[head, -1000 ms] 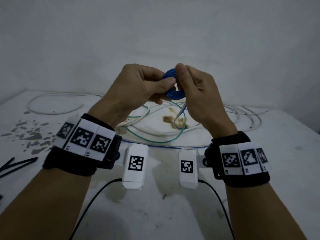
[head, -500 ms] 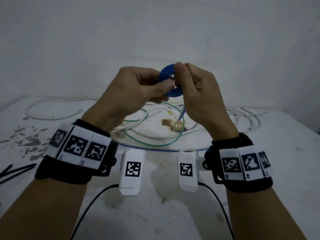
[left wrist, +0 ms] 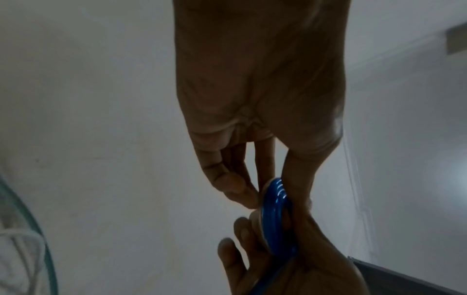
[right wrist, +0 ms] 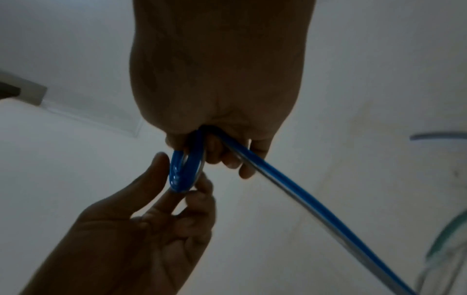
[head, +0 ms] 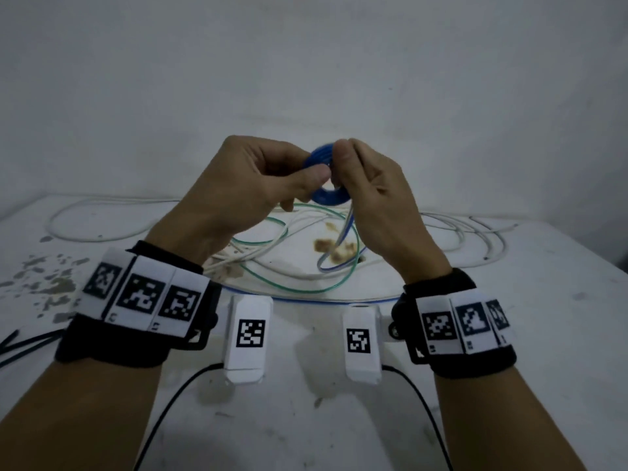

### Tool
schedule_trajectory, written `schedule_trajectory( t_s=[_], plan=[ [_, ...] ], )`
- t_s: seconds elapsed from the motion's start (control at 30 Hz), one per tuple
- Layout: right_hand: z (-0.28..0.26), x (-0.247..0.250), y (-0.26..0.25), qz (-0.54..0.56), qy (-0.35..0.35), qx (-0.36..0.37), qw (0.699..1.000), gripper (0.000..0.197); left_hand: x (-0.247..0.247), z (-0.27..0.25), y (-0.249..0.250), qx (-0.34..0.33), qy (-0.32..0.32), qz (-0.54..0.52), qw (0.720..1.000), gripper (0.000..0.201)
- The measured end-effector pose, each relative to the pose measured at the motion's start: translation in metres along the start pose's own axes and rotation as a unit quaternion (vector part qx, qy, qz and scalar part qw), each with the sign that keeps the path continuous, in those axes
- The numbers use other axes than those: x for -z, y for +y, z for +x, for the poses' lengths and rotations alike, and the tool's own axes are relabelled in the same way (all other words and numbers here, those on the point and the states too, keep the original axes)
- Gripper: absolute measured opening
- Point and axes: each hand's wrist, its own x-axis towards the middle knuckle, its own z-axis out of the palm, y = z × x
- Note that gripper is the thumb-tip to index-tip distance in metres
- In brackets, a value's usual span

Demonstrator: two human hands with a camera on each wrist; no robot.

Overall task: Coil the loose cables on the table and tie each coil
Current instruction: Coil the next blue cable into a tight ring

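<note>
Blue coil point(head: 325, 195), since half a second ago: turned slightly, raised above the desk point(head: 543, 334) as before, pinched in left hand point(head: 248, 192) and right hand point(head: 370, 198) grips. Desk: white, stained; loose white cables point(head: 458, 232) and green cable point(head: 292, 287) lie beneath the hands. Surround: plain wall behind, bare desk toward the right edge.

the blue cable point(head: 324, 195) looks like smooth, glossy plastic, its small coil catching bright glints, with a clear translucent edge along the loose length point(right wrist: 290, 187). the green cable point(head: 299, 288) at 6 o'clock of the coil has the same slick translucent sheath. the white cables point(head: 475, 239) at 3 o'clock look smooth and duller. the table point(head: 560, 334) is matt white, stained brown and flecked where its coating has chipped. the wristbands point(head: 112, 348) are black matt cloth.
</note>
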Motion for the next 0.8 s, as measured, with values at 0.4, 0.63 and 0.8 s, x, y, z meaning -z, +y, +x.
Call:
schedule_trajectory(
  t_s=[0.4,0.63,0.8],
  plan=[
    [0.0,-0.011,-0.01,0.094,0.077,0.011,0.993,0.039,-0.008,0.002,-0.002,-0.014,0.043,-0.104,0.994,0.022],
    [-0.003,-0.017,-0.013,0.157,0.074,-0.011,0.985,0.035,-0.011,0.001,0.006,-0.004,0.058,-0.109,0.992,0.02],
    [-0.001,-0.026,-0.004,0.225,0.124,-0.038,0.966,0.038,-0.024,0.005,0.002,0.054,0.08,-0.2,0.975,0.024]
  ],
)
